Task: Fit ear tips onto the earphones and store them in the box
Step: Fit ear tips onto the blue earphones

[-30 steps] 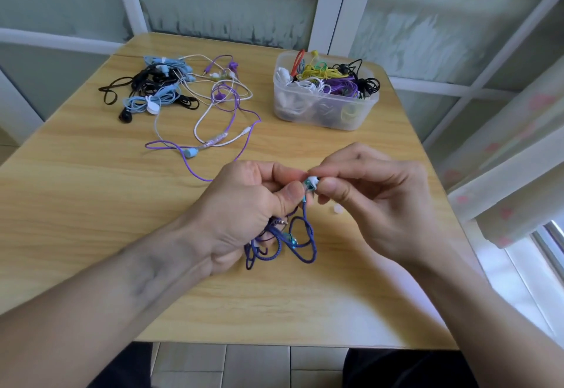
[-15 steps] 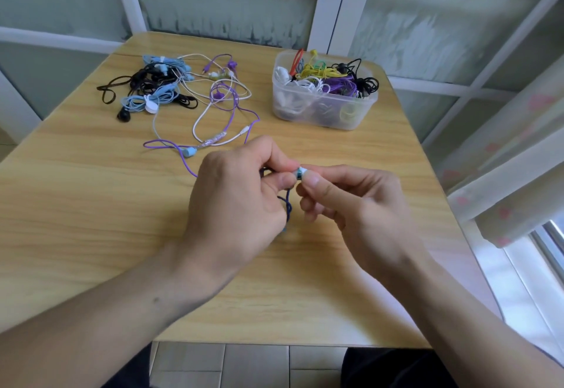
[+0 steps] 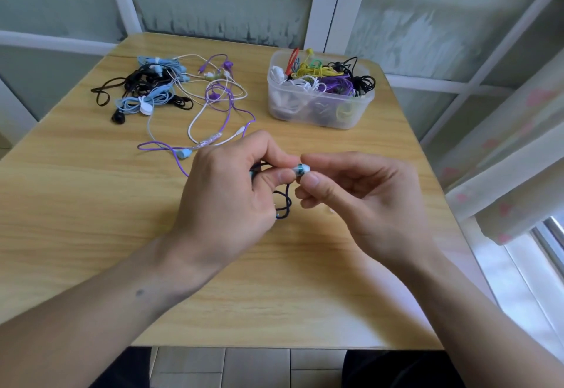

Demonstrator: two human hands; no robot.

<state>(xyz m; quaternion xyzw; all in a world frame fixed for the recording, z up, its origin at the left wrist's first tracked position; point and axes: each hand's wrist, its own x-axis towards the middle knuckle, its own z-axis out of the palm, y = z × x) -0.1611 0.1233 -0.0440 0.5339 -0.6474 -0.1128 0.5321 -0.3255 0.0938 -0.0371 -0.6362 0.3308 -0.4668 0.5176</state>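
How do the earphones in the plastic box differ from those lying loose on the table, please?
The earphones in the box are heaped inside the clear plastic box; the loose earphones sprawl across the table. The boxed ones include yellow and red cables; the loose ones do not. Both include purple, black and white.

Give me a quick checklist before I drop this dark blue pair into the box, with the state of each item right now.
1. Earbud held firmly: ok, the left hand pinches it at the fingertips.
2. White ear tip seated on the bud: cannot tell, the right hand pinches it and hides the joint.
3. Second bud of this pair tipped: cannot tell, hidden in the left hand.
4. Dark blue cable gathered: not ok, loops hang loose below the hands.
5. Box open and within reach: ok, no lid on it, though already piled with earphones.
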